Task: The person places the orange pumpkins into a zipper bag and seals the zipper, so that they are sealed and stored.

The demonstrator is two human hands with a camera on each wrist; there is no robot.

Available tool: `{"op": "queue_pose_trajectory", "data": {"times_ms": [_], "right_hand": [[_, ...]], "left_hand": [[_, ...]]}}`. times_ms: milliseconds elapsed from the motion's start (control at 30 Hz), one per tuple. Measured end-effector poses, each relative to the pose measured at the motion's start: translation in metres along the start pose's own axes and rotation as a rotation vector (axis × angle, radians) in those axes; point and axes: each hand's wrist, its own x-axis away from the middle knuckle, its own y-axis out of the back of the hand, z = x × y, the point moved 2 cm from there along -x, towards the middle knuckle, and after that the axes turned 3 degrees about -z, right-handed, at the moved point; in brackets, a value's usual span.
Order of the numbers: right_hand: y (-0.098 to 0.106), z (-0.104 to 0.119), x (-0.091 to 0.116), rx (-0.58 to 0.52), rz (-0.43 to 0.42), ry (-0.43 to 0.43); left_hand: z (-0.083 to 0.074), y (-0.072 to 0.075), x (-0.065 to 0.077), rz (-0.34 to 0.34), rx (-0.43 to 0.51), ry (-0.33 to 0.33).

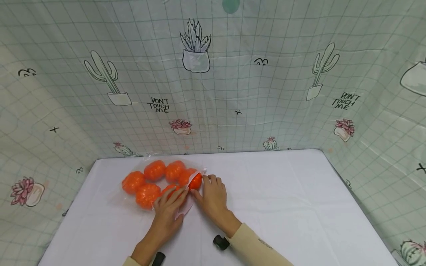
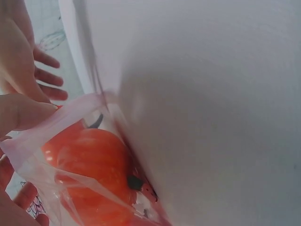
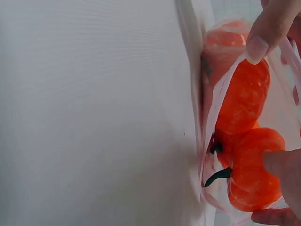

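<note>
Several small orange toy pumpkins (image 1: 147, 196) with dark green stems lie in a clear plastic bag (image 1: 189, 205) on the table, the bag's mouth facing right. My left hand (image 1: 167, 212) lies over the bag near its mouth; in the right wrist view its thumb (image 3: 257, 47) pinches the bag's edge. At the mouth, my right hand (image 1: 213, 197) holds one pumpkin (image 3: 254, 172), thumb on its side and a finger below it. This pumpkin's green stem points toward the table side in the right wrist view. Plastic partly covers the other pumpkins.
A white cloth covers the table (image 1: 283, 199). Behind it and at both sides hangs a grid-patterned curtain (image 1: 229, 92) with plant drawings. Black wrist devices (image 1: 221, 242) sit by both beige sleeves (image 1: 256, 244).
</note>
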Motion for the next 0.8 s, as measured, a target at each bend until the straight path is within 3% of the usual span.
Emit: {"op": "queue_pose_trajectory", "data": {"times_ms": [167,400,800], "right_hand": [[-0.0031,0.0041,-0.0040,-0.006,0.001,-0.004],[-0.0026,0.0002,-0.0008,-0.033,0.004,-0.004],[0.0012,0.0080,0.0005,-0.058,0.007,0.027]], "left_hand": [[-0.0015,-0.0002,-0.0003,-0.010,-0.002,-0.009],[-0.0043,0.0013,-0.0004,0.026,-0.003,0.026],[-0.0038,-0.0001,-0.0028,0.027,-0.004,0.007]]}}
